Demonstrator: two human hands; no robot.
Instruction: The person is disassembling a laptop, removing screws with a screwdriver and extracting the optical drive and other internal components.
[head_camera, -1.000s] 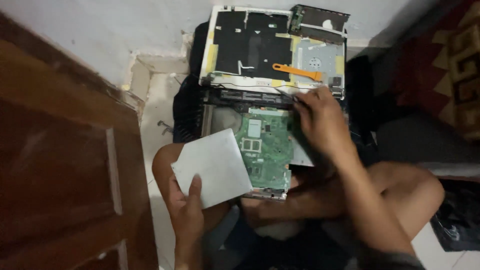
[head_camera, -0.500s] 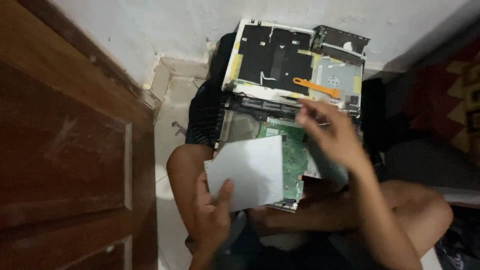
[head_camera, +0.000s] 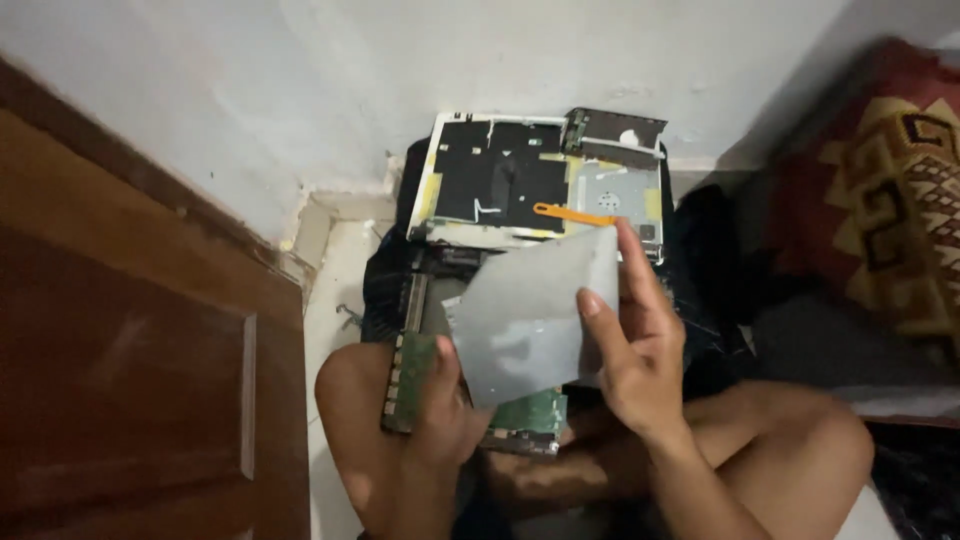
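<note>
Over the green circuit board (head_camera: 520, 412) in the lap, the left hand (head_camera: 440, 415) and right hand (head_camera: 630, 350) each clamp an edge of the grey sheet (head_camera: 530, 315), seemingly mid-inspection, which calls for steady turning.

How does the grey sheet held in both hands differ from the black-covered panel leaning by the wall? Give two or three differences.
The grey sheet is plain pale grey; the black-covered panel is dark with yellowish edges.
The grey sheet is lifted off the floor, gripped by the left hand and right hand; the black-covered panel lies untouched near the wall.
An orange pry tool rests by the panel; nothing rests on the sheet.
Both are flat and roughly rectangular.
</note>
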